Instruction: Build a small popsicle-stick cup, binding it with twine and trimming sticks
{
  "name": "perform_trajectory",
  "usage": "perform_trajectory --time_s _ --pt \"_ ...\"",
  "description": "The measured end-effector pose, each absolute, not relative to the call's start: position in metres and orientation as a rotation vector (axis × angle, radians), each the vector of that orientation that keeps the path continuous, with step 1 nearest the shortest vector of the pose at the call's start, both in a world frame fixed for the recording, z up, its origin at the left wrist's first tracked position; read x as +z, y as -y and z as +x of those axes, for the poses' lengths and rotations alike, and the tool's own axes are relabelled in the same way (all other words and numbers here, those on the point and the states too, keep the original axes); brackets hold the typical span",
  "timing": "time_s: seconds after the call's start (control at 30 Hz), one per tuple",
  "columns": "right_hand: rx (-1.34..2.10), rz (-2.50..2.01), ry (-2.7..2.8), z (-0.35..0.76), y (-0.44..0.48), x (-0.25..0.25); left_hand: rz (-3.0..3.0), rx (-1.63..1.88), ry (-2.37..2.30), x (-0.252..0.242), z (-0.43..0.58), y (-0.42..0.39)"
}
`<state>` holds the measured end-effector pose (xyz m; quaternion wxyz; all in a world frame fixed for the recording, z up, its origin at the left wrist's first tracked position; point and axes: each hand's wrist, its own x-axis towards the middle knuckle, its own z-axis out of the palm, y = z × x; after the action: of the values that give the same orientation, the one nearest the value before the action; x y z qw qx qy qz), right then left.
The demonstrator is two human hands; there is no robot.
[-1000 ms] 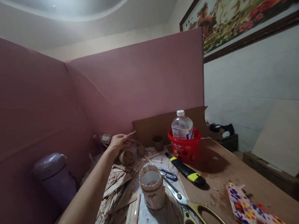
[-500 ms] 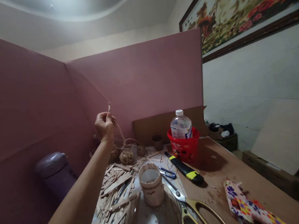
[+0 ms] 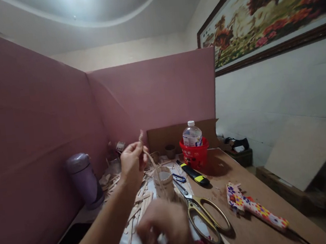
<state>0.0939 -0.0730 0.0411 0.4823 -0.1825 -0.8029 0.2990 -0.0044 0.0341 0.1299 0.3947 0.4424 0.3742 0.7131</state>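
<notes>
My left hand (image 3: pixel 133 158) is raised over the far left of the table, pinching a piece of twine (image 3: pixel 151 159) whose twisted end sticks up above the fingers. From there the strand runs down in front of a small cup (image 3: pixel 163 178) with a scalloped rim, toward my right hand (image 3: pixel 167 228). My right hand is curled and smeared by motion close to the camera; the strand leads to its top, though its fingertips are unclear. Gold-handled scissors (image 3: pixel 203 214) lie to its right. Loose wooden craft sticks (image 3: pixel 139 210) are spread left of the cup.
Beyond the scissors lie blue thread snips (image 3: pixel 179 177) and a black-yellow utility knife (image 3: pixel 193 172). A red bucket (image 3: pixel 196 157) holds a clear bottle (image 3: pixel 192 136). A flower-patterned glue gun (image 3: pixel 253 205) lies at right. A purple flask (image 3: pixel 84 180) stands left, by pink partitions (image 3: pixel 154 92).
My left hand has come lower and to the right, still pinching the twine. My right hand has entered from below, and the view has shifted somewhat.
</notes>
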Motion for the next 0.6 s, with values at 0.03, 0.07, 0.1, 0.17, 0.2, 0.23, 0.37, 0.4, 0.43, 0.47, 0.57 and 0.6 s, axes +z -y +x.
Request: perform_trajectory --time_s 0.03,0.07,0.1,0.17,0.2,0.23,0.37,0.4,0.43,0.47,0.57,0.6 --pt "0.7 -0.552 1.847 0.103 0.064 0.049 1.098 1.731 -0.933 0.12 0.002 -0.024" --pt "0.633 -0.742 1.592 0.112 0.055 0.055 1.075 1.657 -0.921 0.111 0.007 -0.015" --pt "0.607 -0.821 1.468 0.12 0.046 0.059 1.054 1.601 -0.907 0.102 0.012 -0.007" --pt "0.695 -0.855 1.362 0.133 0.03 0.06 1.014 1.508 -0.894 0.086 0.021 0.006" --pt "0.784 -0.845 1.325 0.139 0.025 0.058 0.992 1.46 -0.891 0.079 0.025 0.011" --pt "0.92 -0.829 1.294 0.143 0.02 0.054 0.965 1.386 -0.881 0.072 0.028 0.014" --pt "1.291 -0.701 1.162 0.152 0.011 0.034 0.978 1.244 -0.868 0.048 0.037 0.016" --pt "1.321 -0.682 1.139 0.153 0.01 0.029 1.001 1.238 -0.873 0.043 0.038 0.015" --pt "1.336 -0.673 1.121 0.154 0.009 0.024 1.024 1.237 -0.878 0.038 0.038 0.014" --pt "1.344 -0.672 1.104 0.155 0.008 0.02 1.045 1.237 -0.883 0.033 0.038 0.012" --pt "1.367 -0.719 1.076 0.159 0.008 0.01 1.091 1.203 -0.911 0.02 0.036 0.011" --pt "1.378 -0.746 1.067 0.16 0.008 0.008 1.106 1.187 -0.922 0.016 0.035 0.011"
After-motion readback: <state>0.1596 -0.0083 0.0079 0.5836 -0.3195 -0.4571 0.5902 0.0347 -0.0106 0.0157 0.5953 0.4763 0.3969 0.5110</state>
